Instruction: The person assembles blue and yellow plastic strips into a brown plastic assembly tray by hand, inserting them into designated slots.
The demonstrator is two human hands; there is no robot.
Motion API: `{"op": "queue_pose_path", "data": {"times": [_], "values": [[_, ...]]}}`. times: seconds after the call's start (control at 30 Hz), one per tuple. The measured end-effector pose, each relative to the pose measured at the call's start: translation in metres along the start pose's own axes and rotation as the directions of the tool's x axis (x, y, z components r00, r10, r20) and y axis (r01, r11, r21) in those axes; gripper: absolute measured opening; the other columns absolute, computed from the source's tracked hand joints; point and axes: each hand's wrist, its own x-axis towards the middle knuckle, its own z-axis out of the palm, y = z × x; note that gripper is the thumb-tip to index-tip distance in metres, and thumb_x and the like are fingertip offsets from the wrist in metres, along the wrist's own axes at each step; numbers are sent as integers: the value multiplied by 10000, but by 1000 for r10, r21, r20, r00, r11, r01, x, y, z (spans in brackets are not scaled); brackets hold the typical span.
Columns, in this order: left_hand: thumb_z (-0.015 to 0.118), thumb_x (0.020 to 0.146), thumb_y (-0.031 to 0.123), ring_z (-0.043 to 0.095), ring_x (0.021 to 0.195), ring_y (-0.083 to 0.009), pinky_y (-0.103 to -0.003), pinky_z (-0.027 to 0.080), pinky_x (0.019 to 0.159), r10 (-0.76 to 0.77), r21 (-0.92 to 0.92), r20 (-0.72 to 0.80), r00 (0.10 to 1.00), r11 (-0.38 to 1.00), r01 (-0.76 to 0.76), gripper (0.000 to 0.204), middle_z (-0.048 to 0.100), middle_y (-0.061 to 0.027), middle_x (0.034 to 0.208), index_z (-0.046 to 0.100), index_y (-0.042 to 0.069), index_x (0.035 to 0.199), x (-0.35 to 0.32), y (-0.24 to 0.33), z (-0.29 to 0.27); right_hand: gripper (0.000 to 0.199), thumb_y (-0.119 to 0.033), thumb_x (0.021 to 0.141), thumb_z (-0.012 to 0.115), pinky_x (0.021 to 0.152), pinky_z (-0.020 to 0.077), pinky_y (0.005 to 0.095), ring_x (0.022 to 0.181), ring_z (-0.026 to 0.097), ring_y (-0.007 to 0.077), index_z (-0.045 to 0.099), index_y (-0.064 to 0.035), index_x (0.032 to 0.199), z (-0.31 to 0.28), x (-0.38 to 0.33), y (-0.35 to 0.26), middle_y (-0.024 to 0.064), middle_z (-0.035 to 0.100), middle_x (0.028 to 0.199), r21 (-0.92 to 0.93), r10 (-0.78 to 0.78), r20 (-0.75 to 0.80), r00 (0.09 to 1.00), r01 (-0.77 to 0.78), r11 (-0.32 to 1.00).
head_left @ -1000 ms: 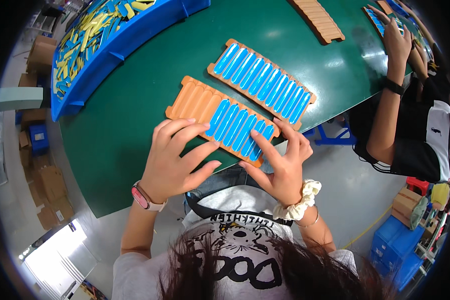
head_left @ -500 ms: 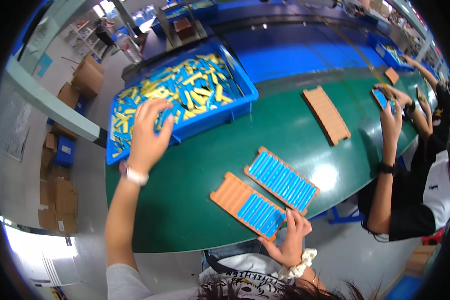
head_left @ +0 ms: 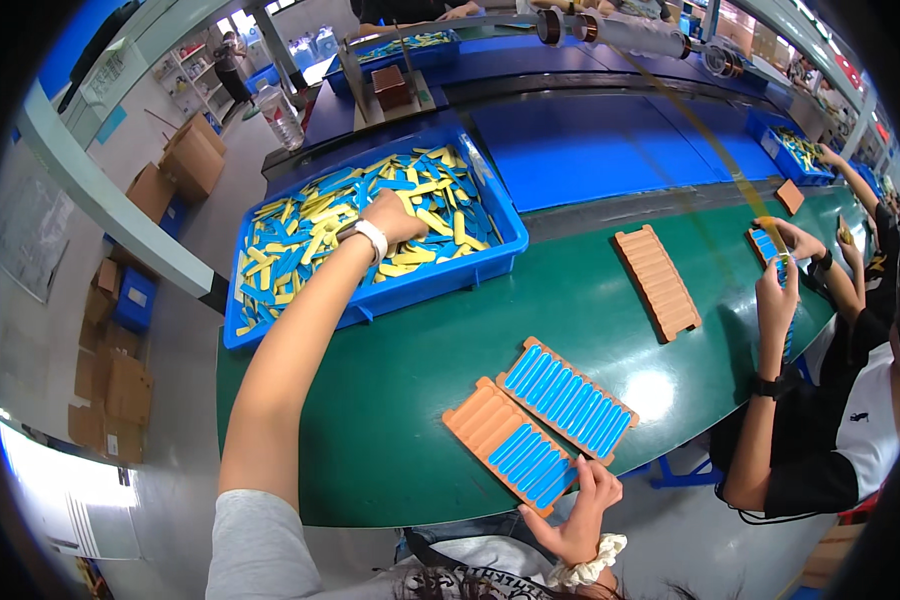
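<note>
My left hand [head_left: 395, 218] is down among the loose blue and yellow strips [head_left: 315, 245] in a large blue bin [head_left: 440, 272]; its fingertips are hidden by the hand and the pieces. At the table's near edge, my right hand [head_left: 576, 520] grips the right end of an orange slotted tray [head_left: 480, 418], thumb on the near side and fingers at the corner. Blue strips lie in that tray's right-hand slots, while its left-hand slots are bare. Touching its far side, a second orange tray [head_left: 535, 352] is filled with blue strips.
A bare orange tray [head_left: 658, 283] lies farther right on the green table [head_left: 370, 420]. At the right, a co-worker's hands [head_left: 778, 275] hold a tray with blue strips. Behind the table runs a blue conveyor belt [head_left: 590, 150]. A clear bottle [head_left: 278, 118] stands beyond the bin.
My left hand has moved right and away from me, from above the bin's near left part down into the strips. My right hand stays on the partly filled tray.
</note>
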Motion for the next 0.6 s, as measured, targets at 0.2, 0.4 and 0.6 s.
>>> {"op": "queue_pose_path", "data": {"times": [0.2, 0.4, 0.6], "values": [[746, 692, 488, 547, 1059, -302, -336, 436, 908, -58, -238, 71, 996, 968, 73, 905, 551, -237, 1158, 406, -122, 1267, 16, -5, 2, 886, -431, 637, 788, 927, 201, 494, 1095, 328, 317, 385, 11, 1290, -5, -3, 7, 170, 396, 1168, -12, 23, 20, 1000, -23, 1000], [732, 720, 380, 566, 643, -155, -304, 445, 568, -57, -371, 25, 998, 926, 62, 527, 628, -113, 806, 614, -51, 999, 44, -2, 5, 874, -416, 635, 791, 939, 232, 474, 1077, 325, 318, 391, -1, 1292, -6, -4, 1, 177, 390, 1169, -15, 1, 14, 1000, -1, 1000], [789, 649, 475, 543, 1162, -316, -350, 422, 975, -52, -212, 71, 996, 975, 66, 844, 528, -231, 1278, 532, -109, 1201, 38, 15, 2, 812, -401, 634, 797, 931, 243, 482, 1074, 317, 321, 438, -52, 1274, -6, -2, 3, 170, 379, 1144, 12, 19, 35, 999, -19, 1000]]}}
